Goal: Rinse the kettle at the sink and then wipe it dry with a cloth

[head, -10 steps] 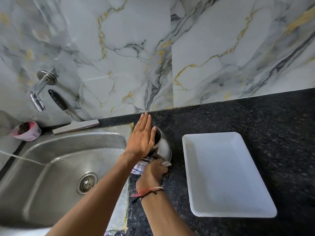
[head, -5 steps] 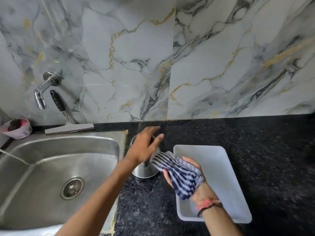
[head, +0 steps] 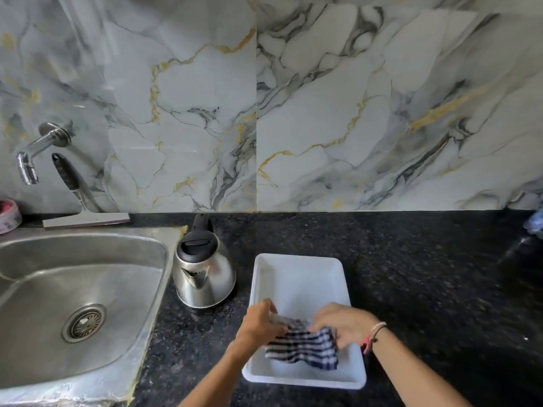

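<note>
The steel kettle (head: 204,274) with a black lid and handle stands upright on the dark counter, just right of the sink (head: 88,289). Neither hand touches it. Over the near end of the white tray (head: 299,277), my left hand (head: 260,326) and my right hand (head: 343,321) both grip a blue-and-white checked cloth (head: 305,345). The cloth hangs between them, spread a little, just above the tray's floor.
A wall tap (head: 32,160) sticks out above the sink's left side. A squeegee (head: 79,207) leans on the marble wall behind the sink. A pink tub (head: 7,214) sits at the far left. Dark granite counter (head: 426,274) stretches to the right.
My left hand has left the kettle and joined my right hand on the cloth. The cloth has moved from beside the kettle to over the tray. The kettle now stands alone and upright.
</note>
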{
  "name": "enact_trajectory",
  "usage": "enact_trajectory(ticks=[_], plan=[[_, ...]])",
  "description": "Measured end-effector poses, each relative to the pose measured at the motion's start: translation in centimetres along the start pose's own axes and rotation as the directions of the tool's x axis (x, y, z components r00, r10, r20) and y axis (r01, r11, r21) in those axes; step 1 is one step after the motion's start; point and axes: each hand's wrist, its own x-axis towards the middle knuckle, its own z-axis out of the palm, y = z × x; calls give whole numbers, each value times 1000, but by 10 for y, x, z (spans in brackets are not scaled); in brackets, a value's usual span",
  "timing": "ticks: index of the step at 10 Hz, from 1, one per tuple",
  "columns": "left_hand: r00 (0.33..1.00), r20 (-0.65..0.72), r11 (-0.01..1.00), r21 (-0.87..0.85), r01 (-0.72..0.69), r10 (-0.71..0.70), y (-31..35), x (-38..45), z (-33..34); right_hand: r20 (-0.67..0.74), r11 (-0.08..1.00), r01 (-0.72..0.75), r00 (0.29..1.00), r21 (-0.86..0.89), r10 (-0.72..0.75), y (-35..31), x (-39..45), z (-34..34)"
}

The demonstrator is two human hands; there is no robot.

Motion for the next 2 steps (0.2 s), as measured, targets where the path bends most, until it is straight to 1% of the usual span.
enact_trajectory(ticks=[1,2], plan=[[999,17,989,143,-40,38,5,-2,17,-98,916,-14,995,-401,-27,3,5,-1],[983,-91,893,439,-103,159,33,2,-9,-327,701,37,866,-712,-378,-33,2,-19]])
